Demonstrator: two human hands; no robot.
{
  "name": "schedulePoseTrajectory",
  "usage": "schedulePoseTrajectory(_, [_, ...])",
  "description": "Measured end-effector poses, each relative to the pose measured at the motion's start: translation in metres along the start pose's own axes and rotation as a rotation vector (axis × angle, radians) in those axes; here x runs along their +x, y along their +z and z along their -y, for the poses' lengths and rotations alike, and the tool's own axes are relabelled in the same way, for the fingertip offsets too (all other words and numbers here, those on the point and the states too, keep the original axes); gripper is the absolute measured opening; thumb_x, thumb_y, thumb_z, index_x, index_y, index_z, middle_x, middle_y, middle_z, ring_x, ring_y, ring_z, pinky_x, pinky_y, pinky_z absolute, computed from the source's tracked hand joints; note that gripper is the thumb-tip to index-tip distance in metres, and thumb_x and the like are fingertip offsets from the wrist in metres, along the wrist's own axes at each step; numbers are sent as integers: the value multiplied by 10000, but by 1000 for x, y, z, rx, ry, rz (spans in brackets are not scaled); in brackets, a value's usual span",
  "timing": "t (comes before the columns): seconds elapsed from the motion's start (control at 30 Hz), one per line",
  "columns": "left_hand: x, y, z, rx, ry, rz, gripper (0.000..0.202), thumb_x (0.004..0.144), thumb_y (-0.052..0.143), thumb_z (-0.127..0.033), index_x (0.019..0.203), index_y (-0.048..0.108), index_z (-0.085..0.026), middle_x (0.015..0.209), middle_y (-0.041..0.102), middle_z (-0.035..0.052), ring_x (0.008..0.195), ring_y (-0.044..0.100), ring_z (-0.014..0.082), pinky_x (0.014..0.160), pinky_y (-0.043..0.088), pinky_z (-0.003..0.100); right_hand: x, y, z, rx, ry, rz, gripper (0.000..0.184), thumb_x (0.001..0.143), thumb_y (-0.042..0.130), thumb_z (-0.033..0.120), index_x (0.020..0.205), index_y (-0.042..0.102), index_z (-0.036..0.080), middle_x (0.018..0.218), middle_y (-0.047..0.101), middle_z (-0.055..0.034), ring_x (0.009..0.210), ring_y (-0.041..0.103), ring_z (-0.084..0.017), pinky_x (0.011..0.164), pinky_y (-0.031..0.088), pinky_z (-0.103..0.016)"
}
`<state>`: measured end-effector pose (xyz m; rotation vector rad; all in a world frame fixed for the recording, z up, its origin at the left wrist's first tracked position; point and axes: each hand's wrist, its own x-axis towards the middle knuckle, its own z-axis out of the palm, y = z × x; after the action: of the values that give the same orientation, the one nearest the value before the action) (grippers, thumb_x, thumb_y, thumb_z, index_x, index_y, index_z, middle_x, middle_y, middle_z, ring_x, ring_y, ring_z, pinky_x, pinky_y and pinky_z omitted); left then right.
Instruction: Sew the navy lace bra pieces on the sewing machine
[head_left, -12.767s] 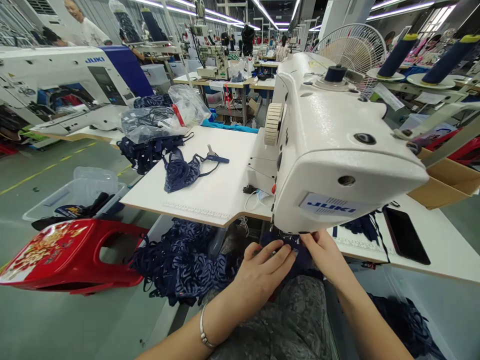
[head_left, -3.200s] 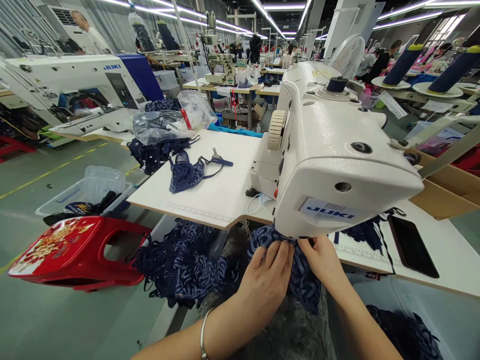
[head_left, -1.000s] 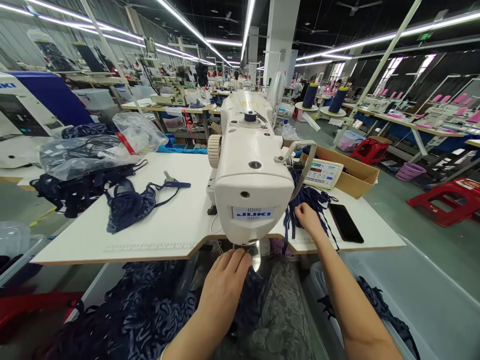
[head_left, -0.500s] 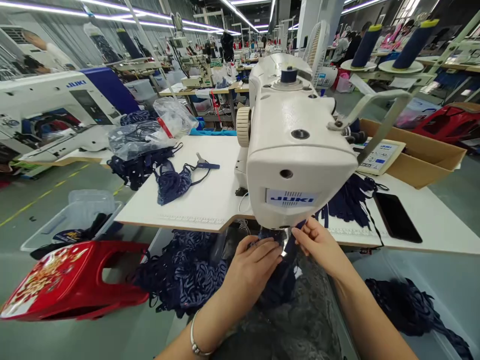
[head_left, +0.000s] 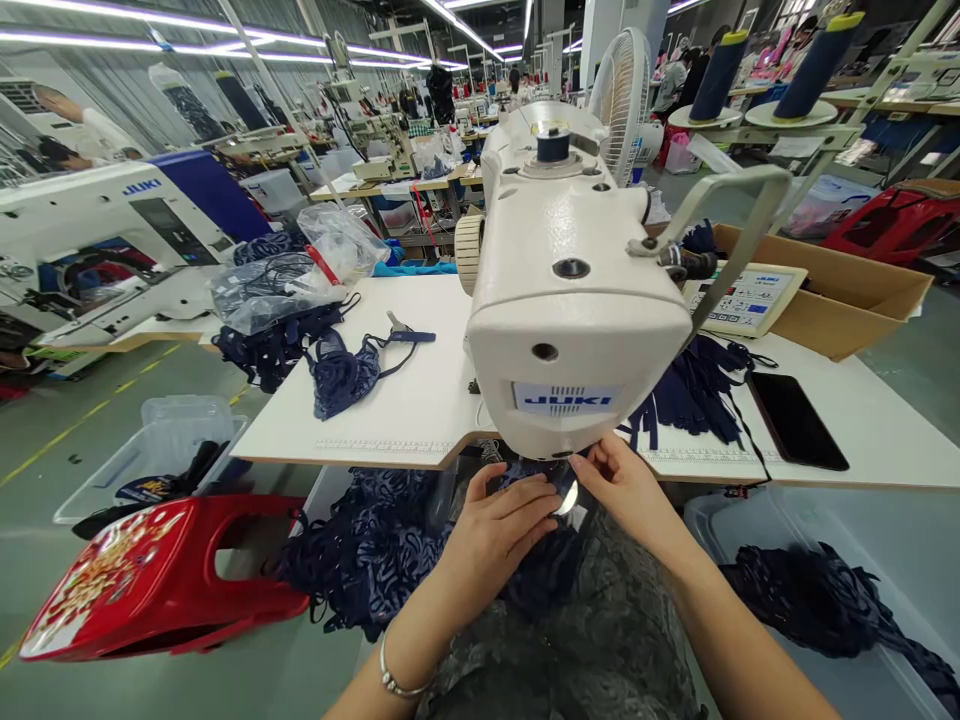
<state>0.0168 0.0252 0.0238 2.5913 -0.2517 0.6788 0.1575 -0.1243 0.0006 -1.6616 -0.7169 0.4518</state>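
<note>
Under the head of a white JUKI sewing machine (head_left: pixel 577 320), my left hand (head_left: pixel 502 525) bends over navy patterned fabric (head_left: pixel 551 570), fingers together and holding it near the needle area. My right hand (head_left: pixel 626 490) is close on the right side, thumb and index finger pinched on a navy strap that is mostly hidden by the fingers and the machine head. A shiny metal plate (head_left: pixel 568 500) shows between the two hands. The needle itself is out of sight behind the head.
On the white table lie a navy bra (head_left: pixel 345 375) at left, navy straps (head_left: pixel 694 400) and a black phone (head_left: pixel 799 420) at right. A control panel (head_left: pixel 750 298) stands beside a cardboard box (head_left: pixel 862 305). Navy garments (head_left: pixel 382 550) heap at lower left near a red stool (head_left: pixel 165 575).
The view has shifted slightly, so the machine head appears further left. Both hands stay at the machine; the navy strap at my right fingertips shows less than before.
</note>
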Motion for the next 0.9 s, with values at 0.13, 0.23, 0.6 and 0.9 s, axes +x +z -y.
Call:
schedulePoseTrajectory(0.13, [0,0,1,13,20,5,216,1019,468,-284,1151,629,-226,1143,704,5,1143,614,115,1090,233,313,-1,4,6,23,-2,-41,205,897,549,406,861,490,213,674,424,46,615,436,-151,569,378,-257])
schedulePoseTrajectory(0.23, [0,0,4,19,64,-8,213,1018,472,-262,1165,618,-213,1137,706,15,1142,616,124,1084,247,315,-2,4,10,12,16,-34,209,906,540,416,865,485,219,670,396,51,599,412,-149,551,367,-256])
schedulePoseTrajectory(0.6, [2,-3,6,183,191,7,204,1003,503,-199,1171,618,-205,1127,705,5,1124,621,127,1079,247,323,-2,6,15,-5,18,-64,190,877,530,397,829,464,226,644,400,55,577,417,-145,536,369,-249])
schedulePoseTrajectory(0.9, [5,-7,-3,301,106,85,237,1026,448,-235,1213,594,-234,1168,688,12,1184,577,156,1073,235,357,17,-1,2,-57,-19,-68,176,849,529,383,877,542,210,725,512,15,654,495,-165,602,438,-267])
